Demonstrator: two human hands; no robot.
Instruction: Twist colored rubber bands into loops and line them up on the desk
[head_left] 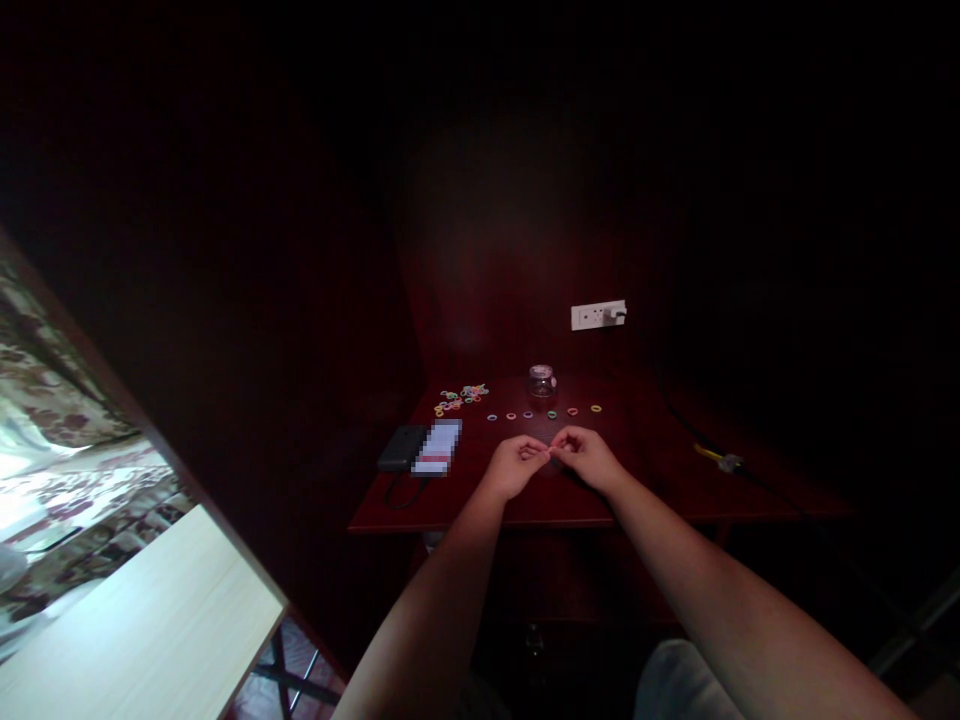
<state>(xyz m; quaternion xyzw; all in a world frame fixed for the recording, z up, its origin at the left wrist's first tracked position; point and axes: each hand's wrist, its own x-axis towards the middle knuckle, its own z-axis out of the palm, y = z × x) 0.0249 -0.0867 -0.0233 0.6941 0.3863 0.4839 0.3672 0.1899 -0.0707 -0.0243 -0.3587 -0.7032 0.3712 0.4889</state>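
Left hand [519, 464] and right hand [588, 459] pinch an apparent pink band [550, 450] mid-frame, six bands [552, 415] lined beyond, a heap [469, 394] remaining centre-left.

From close behind and above the front edge of the surface [660, 455], the head view looks forward and down.

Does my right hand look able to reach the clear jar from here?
Probably yes: the clear jar stands beyond the right hand, and only a row of small rings seems to lie between them.
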